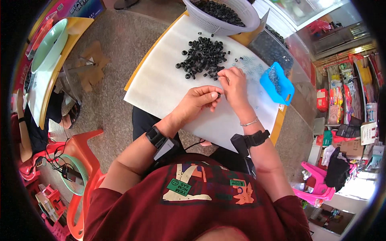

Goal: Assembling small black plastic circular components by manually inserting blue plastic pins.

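My left hand (pixel 196 101) is closed over the white tabletop (pixel 157 72), with a small round black piece (pixel 219 95) pinched between thumb and forefinger. My right hand (pixel 235 86) is just beside it, fingertips drawn together near the front of a heap of similar black pieces (pixel 206 54). Whatever those right fingertips hold is too small to make out. Tiny clear bluish pieces (pixel 251 66) lie scattered right of the heap. A blue tray (pixel 286 89) at the table's right edge contains more of them.
A pale basket (pixel 249 25) full of black pieces stands at the table's far edge. Beside it is a clear bin (pixel 263 46). To the left are a red plastic chair (pixel 90 156) and another table bearing a green basin (pixel 50 48); a person's arm (pixel 25 132) shows there.
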Action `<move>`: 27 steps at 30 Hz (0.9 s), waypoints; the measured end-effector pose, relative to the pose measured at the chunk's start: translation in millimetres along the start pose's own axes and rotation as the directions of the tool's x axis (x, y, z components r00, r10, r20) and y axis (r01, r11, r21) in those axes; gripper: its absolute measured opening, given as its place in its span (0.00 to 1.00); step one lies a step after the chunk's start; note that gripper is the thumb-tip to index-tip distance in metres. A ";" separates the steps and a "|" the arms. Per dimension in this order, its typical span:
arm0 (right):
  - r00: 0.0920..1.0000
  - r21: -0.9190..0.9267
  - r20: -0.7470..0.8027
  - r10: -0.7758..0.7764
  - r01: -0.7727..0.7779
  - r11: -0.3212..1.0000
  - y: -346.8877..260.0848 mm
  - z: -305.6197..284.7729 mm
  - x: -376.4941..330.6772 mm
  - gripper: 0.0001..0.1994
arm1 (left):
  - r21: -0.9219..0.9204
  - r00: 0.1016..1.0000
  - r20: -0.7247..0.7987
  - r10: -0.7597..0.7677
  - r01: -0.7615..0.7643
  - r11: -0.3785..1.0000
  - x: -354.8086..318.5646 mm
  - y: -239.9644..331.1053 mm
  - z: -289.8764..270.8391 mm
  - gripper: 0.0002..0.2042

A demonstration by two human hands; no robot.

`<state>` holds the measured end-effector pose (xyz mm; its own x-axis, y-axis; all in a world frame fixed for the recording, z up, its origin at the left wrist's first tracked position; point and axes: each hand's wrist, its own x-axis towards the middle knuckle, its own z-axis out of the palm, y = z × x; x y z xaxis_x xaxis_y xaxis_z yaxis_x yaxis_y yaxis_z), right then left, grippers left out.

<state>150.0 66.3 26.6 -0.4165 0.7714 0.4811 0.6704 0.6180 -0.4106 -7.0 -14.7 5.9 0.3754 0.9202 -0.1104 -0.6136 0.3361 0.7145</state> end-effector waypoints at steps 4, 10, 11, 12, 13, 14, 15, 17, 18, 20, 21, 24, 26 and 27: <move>0.998 -0.042 0.028 -0.050 0.051 0.998 -7.2 0.0 -3.6 0.04 | 0.007 1.000 0.001 0.014 -0.014 1.000 0.3 -1.4 -0.7 0.13; 0.994 -0.086 0.084 -0.076 0.083 0.993 -9.8 -0.1 -4.9 0.05 | -0.073 0.999 -0.015 0.038 -0.039 0.997 3.0 -3.5 -1.9 0.13; 0.992 -0.094 0.090 -0.090 0.099 0.991 -10.3 -0.2 -4.9 0.05 | -0.099 0.999 -0.021 0.043 -0.045 0.994 2.4 -3.1 -2.2 0.12; 0.992 -0.085 0.090 -0.088 0.095 0.992 -10.4 -0.4 -5.0 0.05 | -0.125 0.998 -0.026 0.048 -0.051 0.991 2.8 -2.5 -2.0 0.11; 0.992 -0.075 0.090 -0.085 0.092 0.993 -10.4 -0.4 -5.4 0.04 | -0.146 0.998 -0.024 0.054 -0.057 0.988 3.2 -1.4 -1.0 0.11; 0.992 -0.066 0.090 -0.083 0.089 0.994 -10.1 -0.7 -6.1 0.04 | -0.166 0.998 -0.022 0.060 -0.063 0.984 3.7 0.1 0.2 0.11; 0.997 -0.013 0.044 -0.056 0.057 0.998 -8.8 -0.3 -7.7 0.04 | -0.187 0.998 -0.021 0.066 -0.069 0.980 3.9 0.8 0.8 0.12; 0.999 0.097 -0.046 0.004 0.000 0.995 -5.8 -0.4 -11.4 0.03 | -0.203 0.995 -0.046 0.086 -0.093 0.975 5.6 -0.4 0.4 0.11; 0.983 0.329 -0.014 0.183 -0.168 0.929 -9.1 -3.9 -12.3 0.03 | -0.211 0.993 -0.061 0.096 -0.107 0.971 5.8 -1.3 -0.8 0.11; 0.865 0.691 0.168 0.473 -0.446 0.569 -24.0 -20.2 -13.0 0.03 | -0.202 0.992 -0.087 0.095 -0.111 0.973 5.2 -2.2 -3.7 0.11; 0.868 0.767 0.187 0.460 -0.422 0.484 -30.9 -29.2 -13.0 0.05 | -0.196 0.991 -0.099 0.093 -0.111 0.974 5.1 -2.5 -4.1 0.11; 0.850 0.811 0.280 0.446 -0.458 0.365 -46.0 -36.4 -19.8 0.04 | -0.186 0.989 -0.082 0.123 -0.137 0.973 5.7 -2.7 -2.3 0.10; 0.866 0.822 0.270 0.422 -0.435 0.368 -44.7 -27.0 -26.9 0.04 | -0.188 0.991 -0.063 0.120 -0.130 0.974 6.2 -3.3 -2.1 0.10; 0.874 0.828 0.267 0.406 -0.424 0.368 -45.4 -23.5 -28.4 0.04 | -0.189 0.991 -0.057 0.120 -0.129 0.973 5.9 -3.2 -2.8 0.10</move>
<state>145.8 12.7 49.8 -0.2554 0.9657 0.0469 -0.0849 0.0259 -0.9961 -4.8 -9.8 1.1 0.2590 0.9639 -0.0625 -0.7770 0.2463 0.5794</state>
